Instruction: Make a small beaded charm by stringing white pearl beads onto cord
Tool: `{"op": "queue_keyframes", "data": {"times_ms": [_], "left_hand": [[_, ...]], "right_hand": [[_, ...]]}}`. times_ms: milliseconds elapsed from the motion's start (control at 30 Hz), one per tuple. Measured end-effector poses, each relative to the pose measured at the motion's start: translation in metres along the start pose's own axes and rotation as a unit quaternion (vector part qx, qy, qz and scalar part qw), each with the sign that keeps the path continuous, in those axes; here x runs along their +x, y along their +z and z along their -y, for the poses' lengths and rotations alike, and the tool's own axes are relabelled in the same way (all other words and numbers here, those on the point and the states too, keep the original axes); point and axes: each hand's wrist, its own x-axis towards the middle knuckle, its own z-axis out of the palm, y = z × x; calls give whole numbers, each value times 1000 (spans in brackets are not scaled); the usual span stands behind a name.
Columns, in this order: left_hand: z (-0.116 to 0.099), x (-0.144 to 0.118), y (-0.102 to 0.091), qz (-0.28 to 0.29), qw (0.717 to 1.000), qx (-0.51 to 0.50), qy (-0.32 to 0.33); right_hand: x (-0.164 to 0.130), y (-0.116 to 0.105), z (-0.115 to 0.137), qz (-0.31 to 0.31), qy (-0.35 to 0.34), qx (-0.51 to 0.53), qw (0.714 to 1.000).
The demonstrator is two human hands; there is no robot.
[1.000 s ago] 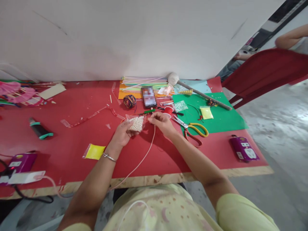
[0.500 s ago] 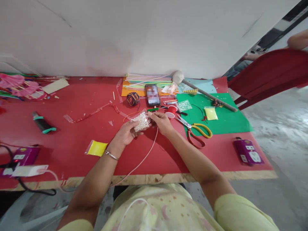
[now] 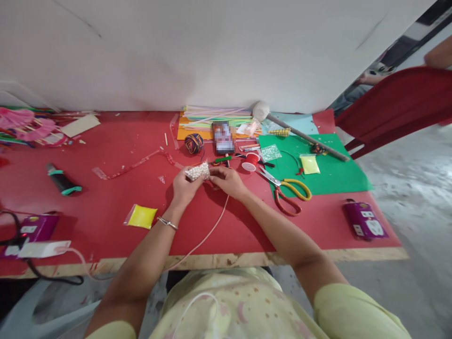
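A clear plastic bag of white pearl beads (image 3: 197,171) is held up above the red tabletop. My left hand (image 3: 184,189) is closed around its lower left side, thumb along the front. At the bag's right end, my right hand (image 3: 229,181) is closed with thumb and fingers pinching the edge; its fingertips are partly hidden. Just beyond my hands lies a green-handled tool (image 3: 223,159). A spool of red thread (image 3: 250,162) and scissors with yellow and red handles (image 3: 282,185) rest to the right of my right hand.
A phone (image 3: 223,137), a yarn ball (image 3: 194,143) and straws (image 3: 215,113) lie near the wall. A pink cable (image 3: 213,228) runs over the table's front edge. Yellow packet (image 3: 141,216), cutter (image 3: 62,180) and purple power box (image 3: 366,220) are around. A person sits beyond the red chair (image 3: 399,103).
The bead bag has shifted left and slightly away from me, and its face is tipped so less of it shows. My right hand has moved left along with it.
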Motion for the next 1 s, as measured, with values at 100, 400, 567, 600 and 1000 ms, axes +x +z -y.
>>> {"op": "queue_keyframes", "data": {"times_ms": [100, 400, 567, 600, 1000], "left_hand": [[4, 6, 2, -3, 993, 97, 71], [0, 8, 7, 33, 983, 156, 86], [0, 11, 8, 32, 983, 153, 94], [0, 12, 9, 33, 984, 151, 93], [6, 14, 11, 26, 989, 130, 63]], "right_hand": [[9, -5, -4, -38, -102, -59, 992], [27, -11, -20, -40, -65, -61, 995], [25, -11, -18, -37, -80, -72, 994], [24, -11, -17, -34, -83, -76, 993], [23, -13, -14, -16, -129, -142, 981]]}}
